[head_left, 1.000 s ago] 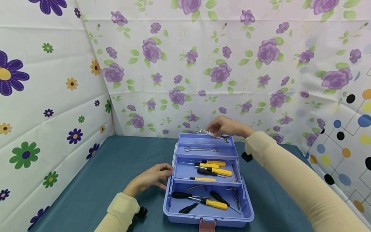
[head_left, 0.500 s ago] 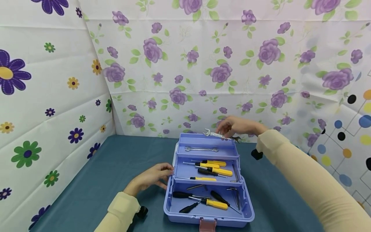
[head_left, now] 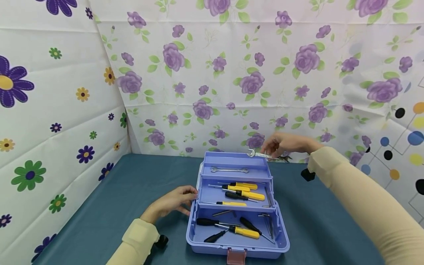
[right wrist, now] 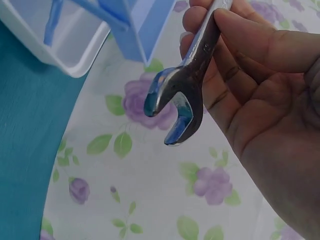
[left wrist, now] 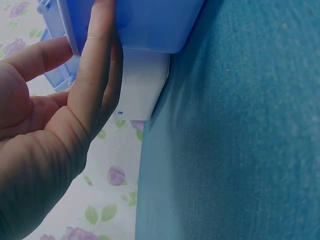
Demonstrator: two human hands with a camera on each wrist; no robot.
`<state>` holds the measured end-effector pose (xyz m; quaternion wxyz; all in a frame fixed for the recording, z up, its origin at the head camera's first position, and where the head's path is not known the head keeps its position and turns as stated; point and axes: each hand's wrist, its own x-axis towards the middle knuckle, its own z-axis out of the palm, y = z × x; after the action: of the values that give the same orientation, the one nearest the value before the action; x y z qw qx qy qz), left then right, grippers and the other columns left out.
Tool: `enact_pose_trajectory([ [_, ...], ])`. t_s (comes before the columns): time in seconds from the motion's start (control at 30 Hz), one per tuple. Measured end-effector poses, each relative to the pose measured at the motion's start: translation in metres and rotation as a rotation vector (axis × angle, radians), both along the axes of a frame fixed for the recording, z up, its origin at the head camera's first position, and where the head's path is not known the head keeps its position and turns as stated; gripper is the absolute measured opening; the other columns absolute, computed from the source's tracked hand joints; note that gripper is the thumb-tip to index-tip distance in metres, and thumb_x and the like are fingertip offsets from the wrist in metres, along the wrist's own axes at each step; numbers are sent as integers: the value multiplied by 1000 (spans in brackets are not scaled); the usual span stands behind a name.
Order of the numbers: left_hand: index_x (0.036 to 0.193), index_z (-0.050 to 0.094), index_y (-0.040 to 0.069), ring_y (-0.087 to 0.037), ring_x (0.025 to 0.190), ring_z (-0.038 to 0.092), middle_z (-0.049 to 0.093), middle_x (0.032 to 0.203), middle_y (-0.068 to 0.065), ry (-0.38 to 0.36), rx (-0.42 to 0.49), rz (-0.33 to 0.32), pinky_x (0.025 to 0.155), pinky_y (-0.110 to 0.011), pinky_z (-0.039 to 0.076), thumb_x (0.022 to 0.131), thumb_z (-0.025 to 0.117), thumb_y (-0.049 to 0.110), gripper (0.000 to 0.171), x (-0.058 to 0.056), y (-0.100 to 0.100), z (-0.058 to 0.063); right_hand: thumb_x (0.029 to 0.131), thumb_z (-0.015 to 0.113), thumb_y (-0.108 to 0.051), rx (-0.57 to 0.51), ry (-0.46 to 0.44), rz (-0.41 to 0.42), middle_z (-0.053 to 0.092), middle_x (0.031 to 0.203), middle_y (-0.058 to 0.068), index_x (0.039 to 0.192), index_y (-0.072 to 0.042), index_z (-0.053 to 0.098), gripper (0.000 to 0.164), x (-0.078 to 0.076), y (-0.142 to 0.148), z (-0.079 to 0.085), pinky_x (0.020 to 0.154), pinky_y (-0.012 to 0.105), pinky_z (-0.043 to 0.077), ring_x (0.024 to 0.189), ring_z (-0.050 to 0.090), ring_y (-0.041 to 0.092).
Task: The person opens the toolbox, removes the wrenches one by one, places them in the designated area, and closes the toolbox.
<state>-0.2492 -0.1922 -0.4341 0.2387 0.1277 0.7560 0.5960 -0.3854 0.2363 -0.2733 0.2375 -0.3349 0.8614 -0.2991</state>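
My right hand (head_left: 287,142) pinches a silver open-end wrench (head_left: 259,154) between thumb and fingers, over the back right corner of a blue toolbox (head_left: 207,248). Close up in the right wrist view, one forked end of the wrench juts out below the fingers. My left hand (head_left: 173,201) rests against the toolbox's left side, its fingers fairly straight. Seen in the left wrist view, those fingers (left wrist: 92,70) touch the tray's edge and outer wall. A second wrench (head_left: 229,170) lies in the upper tray.
Several yellow- and black-handled screwdrivers (head_left: 253,195) and hex keys lie in the middle tray (head_left: 207,195). More screwdrivers (head_left: 244,232) and hex keys fill the bottom compartment. The toolbox stands on a blue-green tablecloth (head_left: 109,221), before a flowered backdrop (head_left: 198,55).
My right hand has moved to the right with the wrench, from above the upper tray to its back right corner. The left hand and toolbox have stayed put.
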Motion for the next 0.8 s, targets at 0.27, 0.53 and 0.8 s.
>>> enact_pose_trajectory([
  [0.27, 127, 57, -2, -22, 89, 66, 64, 111, -14, 1, 1, -7, 77, -42, 65, 109, 57, 27, 34, 0, 0, -2, 91, 67, 9, 33, -32, -15, 68, 96, 22, 122, 6, 73, 32, 2, 18, -2, 72, 31, 58, 79, 60, 23],
  [0.53, 127, 57, -2, -23, 89, 67, 65, 113, -14, 0, 2, -10, 77, -42, 65, 109, 57, 28, 35, 0, 2, -1, 92, 65, 10, 15, -65, -31, 66, 99, 25, 123, 5, 72, 32, 6, 35, 0, 76, 35, 60, 82, 62, 24],
  [0.8, 127, 57, -2, -22, 89, 67, 65, 112, -14, 2, 8, -8, 78, -42, 65, 109, 57, 27, 34, 1, 0, 0, 93, 65, 7, 41, -67, -45, 69, 101, 21, 125, 4, 71, 32, 6, 55, -1, 78, 36, 61, 85, 65, 29],
])
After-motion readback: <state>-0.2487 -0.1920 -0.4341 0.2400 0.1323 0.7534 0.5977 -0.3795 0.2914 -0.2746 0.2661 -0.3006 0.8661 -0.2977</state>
